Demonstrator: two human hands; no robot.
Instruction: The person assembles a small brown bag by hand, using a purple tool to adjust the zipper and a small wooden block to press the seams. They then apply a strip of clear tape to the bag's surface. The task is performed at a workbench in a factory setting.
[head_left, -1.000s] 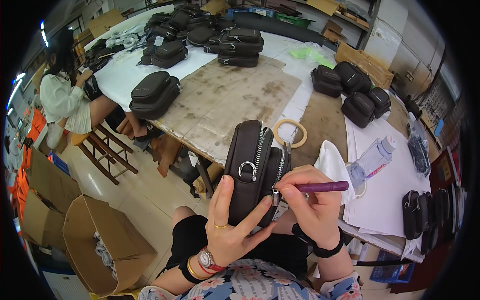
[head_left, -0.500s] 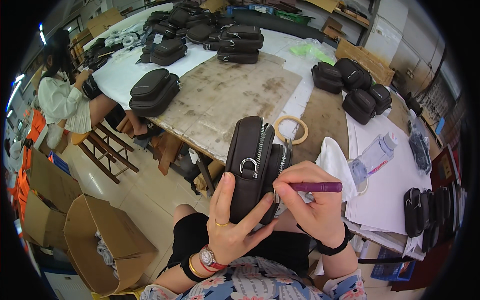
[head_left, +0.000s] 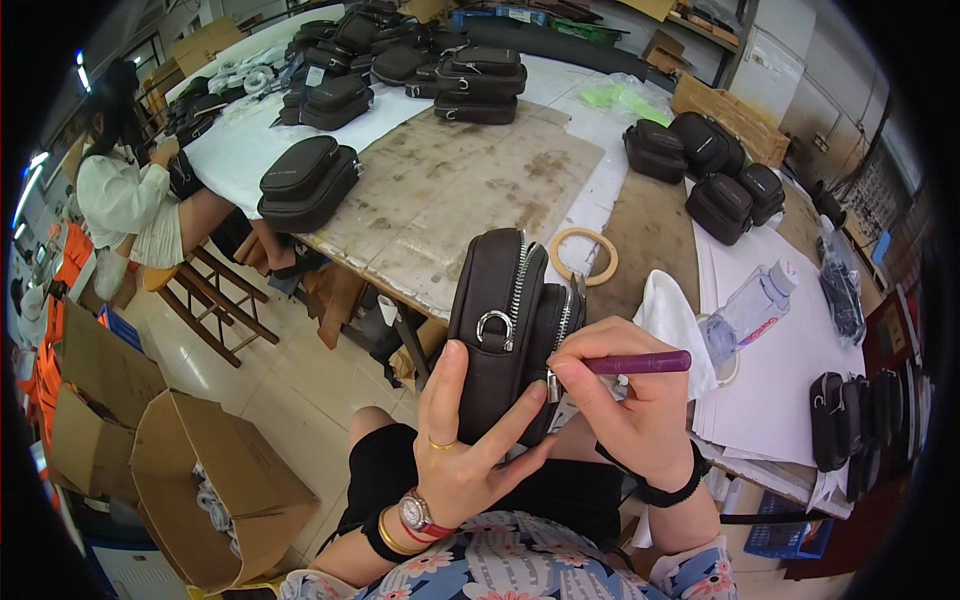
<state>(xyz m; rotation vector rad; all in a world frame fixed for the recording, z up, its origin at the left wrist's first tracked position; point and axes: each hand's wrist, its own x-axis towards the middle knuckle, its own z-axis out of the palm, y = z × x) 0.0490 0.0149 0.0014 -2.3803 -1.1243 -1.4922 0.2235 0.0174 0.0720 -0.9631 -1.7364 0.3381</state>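
A small dark brown zip bag (head_left: 488, 285) stands on end in front of me, above my lap. Its side shows two silver zips and a metal D-ring (head_left: 494, 328). My left hand (head_left: 465, 465) steadies the bag, fingers spread over its lower side and index fingertip beside a silver zip pull (head_left: 553, 386). Pinched in my right hand (head_left: 632, 405) is a slim purple pen-like tool (head_left: 640, 363), held nearly level. Its working end, by the zip pull, is hidden behind my fingers.
The worktable holds a stained board (head_left: 470, 180), a wooden ring (head_left: 611, 262), a white cloth (head_left: 668, 318) and a clear bottle (head_left: 750, 308). More dark bags (head_left: 310, 185) stand around. A person (head_left: 125, 190) sits at left. An open cardboard box (head_left: 215, 480) is on the floor.
The purple tool and my right hand have shifted slightly, and the tool's outer end is tipped a little higher. The bag has risen slightly; my left hand keeps its hold.
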